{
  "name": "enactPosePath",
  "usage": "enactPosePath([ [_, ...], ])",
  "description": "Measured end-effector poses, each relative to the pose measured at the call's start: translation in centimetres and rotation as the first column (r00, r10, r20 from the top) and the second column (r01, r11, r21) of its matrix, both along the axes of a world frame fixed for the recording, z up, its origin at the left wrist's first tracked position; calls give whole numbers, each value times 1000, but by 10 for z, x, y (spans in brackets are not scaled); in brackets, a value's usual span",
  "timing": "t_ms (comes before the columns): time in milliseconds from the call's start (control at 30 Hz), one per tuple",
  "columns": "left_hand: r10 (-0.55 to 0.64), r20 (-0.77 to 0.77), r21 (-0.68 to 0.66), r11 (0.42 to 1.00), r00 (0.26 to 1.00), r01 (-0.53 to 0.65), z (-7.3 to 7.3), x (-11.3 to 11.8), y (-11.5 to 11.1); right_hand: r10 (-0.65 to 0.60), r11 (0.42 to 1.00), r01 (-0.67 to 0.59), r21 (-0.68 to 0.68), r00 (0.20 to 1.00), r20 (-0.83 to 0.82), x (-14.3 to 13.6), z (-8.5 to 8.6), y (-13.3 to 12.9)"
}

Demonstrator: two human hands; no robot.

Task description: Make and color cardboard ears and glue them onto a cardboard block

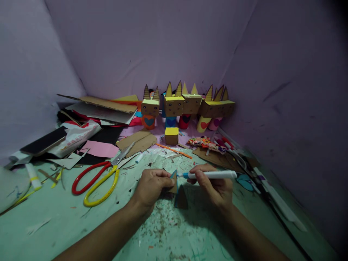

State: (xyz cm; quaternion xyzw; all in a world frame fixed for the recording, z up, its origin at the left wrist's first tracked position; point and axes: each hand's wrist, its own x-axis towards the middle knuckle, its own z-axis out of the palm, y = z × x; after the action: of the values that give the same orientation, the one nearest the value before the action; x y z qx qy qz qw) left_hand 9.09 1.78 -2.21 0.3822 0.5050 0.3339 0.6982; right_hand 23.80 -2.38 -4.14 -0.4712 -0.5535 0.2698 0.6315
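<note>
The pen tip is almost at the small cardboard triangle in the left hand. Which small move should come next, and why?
Probably bring the pen tip the last bit onto the blue-edged cardboard triangle. The right hand holds the pen level with its tip right at the piece's edge, and the left hand pinches the piece upright on the green mat.

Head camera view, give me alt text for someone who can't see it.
A person's left hand holds a small cardboard triangle on a green work surface while the right hand touches a white pen to it. Red and yellow scissors lie to the left; a row of box-headed paper figures stands behind.
</note>
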Motion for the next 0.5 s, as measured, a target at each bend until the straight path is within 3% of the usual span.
enactPosePath([
  [167,13,13,2,1000,1000,-13,3,0,-1,55,998,-53,-17,982,180,6,2,-1],
  [333,0,25,-13,1000,1000,0,4,1,-1,228,974,-218,-67,913,339,9,8,-2],
  [433,-1,30,-22,1000,1000,2,3,0,-1,289,957,-274,-95,921,260,11,8,-1],
  [500,-4,41,-27,1000,999,5,2,-2,0,203,978,-197,-74,976,81,11,5,2],
])
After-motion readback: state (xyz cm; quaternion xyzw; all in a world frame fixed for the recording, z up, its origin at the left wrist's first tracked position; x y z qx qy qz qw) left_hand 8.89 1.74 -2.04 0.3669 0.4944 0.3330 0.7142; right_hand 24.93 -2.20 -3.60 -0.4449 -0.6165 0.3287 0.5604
